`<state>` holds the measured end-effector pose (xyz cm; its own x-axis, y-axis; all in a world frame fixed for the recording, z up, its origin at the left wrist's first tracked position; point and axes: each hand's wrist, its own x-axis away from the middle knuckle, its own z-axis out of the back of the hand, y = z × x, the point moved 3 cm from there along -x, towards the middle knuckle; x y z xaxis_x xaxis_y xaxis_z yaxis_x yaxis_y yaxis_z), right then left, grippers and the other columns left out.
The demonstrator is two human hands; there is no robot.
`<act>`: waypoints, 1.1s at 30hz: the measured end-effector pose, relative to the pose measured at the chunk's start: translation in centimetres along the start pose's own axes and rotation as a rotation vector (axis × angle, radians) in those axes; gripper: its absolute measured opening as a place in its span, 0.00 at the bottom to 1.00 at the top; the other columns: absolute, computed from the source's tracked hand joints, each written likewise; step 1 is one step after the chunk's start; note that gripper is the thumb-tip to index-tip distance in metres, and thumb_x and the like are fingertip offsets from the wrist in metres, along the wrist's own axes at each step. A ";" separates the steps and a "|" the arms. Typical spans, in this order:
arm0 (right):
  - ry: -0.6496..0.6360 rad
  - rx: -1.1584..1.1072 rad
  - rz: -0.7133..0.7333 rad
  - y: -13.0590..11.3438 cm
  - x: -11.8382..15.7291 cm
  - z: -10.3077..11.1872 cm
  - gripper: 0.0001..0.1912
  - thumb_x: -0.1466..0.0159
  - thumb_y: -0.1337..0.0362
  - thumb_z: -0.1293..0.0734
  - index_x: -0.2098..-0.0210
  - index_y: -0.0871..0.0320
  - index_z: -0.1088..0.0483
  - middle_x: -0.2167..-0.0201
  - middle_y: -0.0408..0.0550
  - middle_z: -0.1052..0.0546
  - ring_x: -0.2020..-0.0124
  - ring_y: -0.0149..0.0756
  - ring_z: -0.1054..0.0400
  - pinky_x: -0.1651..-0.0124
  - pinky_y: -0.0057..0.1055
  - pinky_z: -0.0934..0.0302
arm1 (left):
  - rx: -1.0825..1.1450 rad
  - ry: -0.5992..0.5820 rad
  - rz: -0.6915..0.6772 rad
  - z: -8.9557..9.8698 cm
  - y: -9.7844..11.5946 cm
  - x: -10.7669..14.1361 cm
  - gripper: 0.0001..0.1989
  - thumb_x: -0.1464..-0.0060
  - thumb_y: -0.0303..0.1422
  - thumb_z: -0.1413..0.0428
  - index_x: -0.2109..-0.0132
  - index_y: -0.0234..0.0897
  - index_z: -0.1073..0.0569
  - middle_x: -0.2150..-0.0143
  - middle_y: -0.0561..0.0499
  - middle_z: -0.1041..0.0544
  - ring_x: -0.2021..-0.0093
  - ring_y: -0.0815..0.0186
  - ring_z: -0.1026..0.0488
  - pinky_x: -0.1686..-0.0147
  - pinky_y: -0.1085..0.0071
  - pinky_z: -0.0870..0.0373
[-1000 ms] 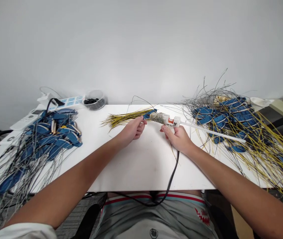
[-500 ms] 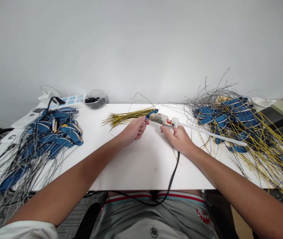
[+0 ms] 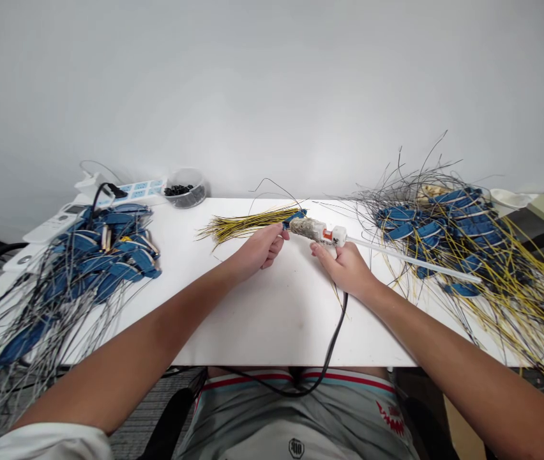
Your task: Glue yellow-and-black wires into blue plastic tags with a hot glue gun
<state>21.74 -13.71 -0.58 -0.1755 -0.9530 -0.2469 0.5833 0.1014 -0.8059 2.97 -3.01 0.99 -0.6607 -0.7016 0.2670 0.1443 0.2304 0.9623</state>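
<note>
My right hand (image 3: 345, 263) is wrapped round the handle of a white glue gun (image 3: 332, 235), with a long clear glue stick (image 3: 415, 260) out of its back and a black cord hanging below. Its crusted nozzle end points left. Pinched in the fingers of my left hand (image 3: 268, 248) is a small blue part (image 3: 285, 225), right at the nozzle. Just behind it lies a bundle of yellow and black wires (image 3: 243, 225) with blue at its right end. The nozzle tip and the pinched part are too small to tell apart clearly.
Blue parts with grey and black wires (image 3: 109, 268) are heaped on the left. More, with yellow and black wires (image 3: 468, 236), lie on the right. A clear round tub (image 3: 190, 197) of black pieces and a power strip (image 3: 145, 189) stand at the back left of the white table (image 3: 281, 326).
The glue gun and my right hand have shifted very slightly to the right in the picture. Both hands keep their hold.
</note>
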 end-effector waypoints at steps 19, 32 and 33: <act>0.000 0.026 -0.013 0.0 0.1 0.1 0.25 0.28 0.43 0.37 0.55 0.56 0.18 0.58 0.52 0.17 0.53 0.49 0.23 0.47 0.41 0.34 | -0.015 0.002 -0.009 0.1 -0.1 -0.1 0.19 0.34 0.51 0.54 0.59 0.38 0.34 0.72 0.59 0.56 0.77 0.76 0.61 0.83 0.80 0.57; -0.002 0.011 -0.019 0.0 0.1 0.1 0.25 0.28 0.43 0.37 0.54 0.57 0.19 0.56 0.52 0.17 0.52 0.49 0.24 0.46 0.40 0.35 | -0.011 -0.001 0.000 0.1 0.0 0.0 0.19 0.33 0.51 0.54 0.59 0.38 0.34 0.72 0.59 0.56 0.78 0.76 0.61 0.83 0.80 0.57; 0.001 0.010 -0.020 0.0 0.1 0.1 0.25 0.28 0.43 0.37 0.54 0.57 0.19 0.56 0.52 0.17 0.51 0.49 0.24 0.46 0.40 0.35 | -0.011 0.001 0.003 0.1 0.0 0.0 0.19 0.33 0.50 0.54 0.59 0.38 0.34 0.72 0.59 0.56 0.78 0.76 0.61 0.83 0.80 0.57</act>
<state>21.82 -13.86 -0.50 -0.1880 -0.9546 -0.2312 0.5875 0.0794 -0.8054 2.90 -2.97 1.00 -0.6594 -0.7015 0.2703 0.1544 0.2256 0.9619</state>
